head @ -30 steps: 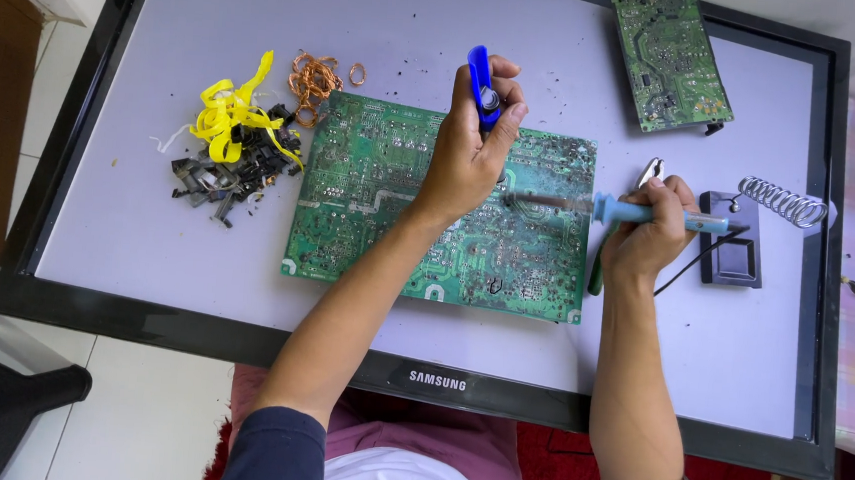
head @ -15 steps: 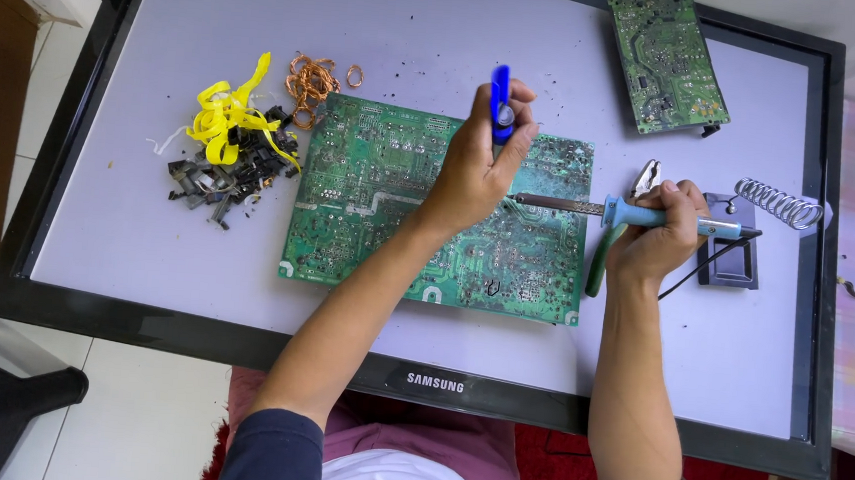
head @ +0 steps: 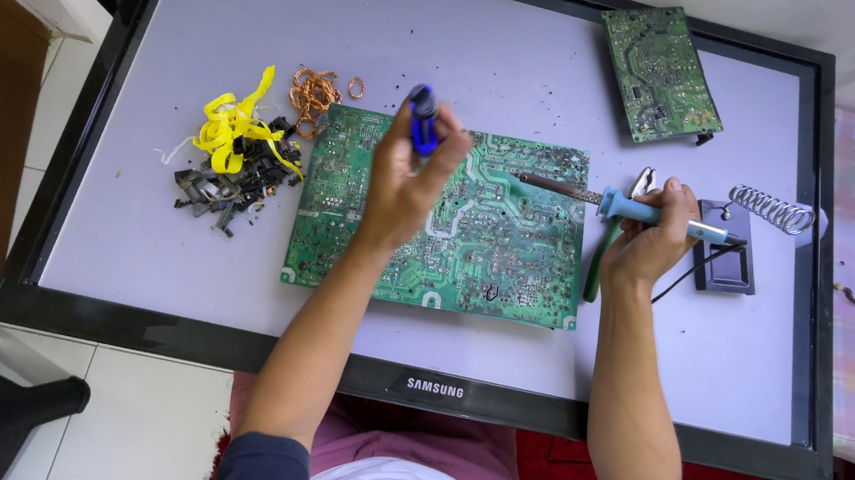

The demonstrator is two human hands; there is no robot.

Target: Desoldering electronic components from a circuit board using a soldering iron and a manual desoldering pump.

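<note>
While the left hand (head: 406, 183) grips a blue tool (head: 420, 132) in a closed fist, it hangs over the big green circuit board (head: 439, 216). Close by, the right hand (head: 653, 241) is wrapped around a blue-handled soldering iron (head: 616, 203), whose tip touches that board. Beyond the right hand lies one smaller green board (head: 660, 74). That makes two boards. Just beside the right hand stands one black stand with a wire coil (head: 738, 247). Far past the left hand sit yellow strips (head: 230, 126) and copper wire curls (head: 316, 90).
</note>
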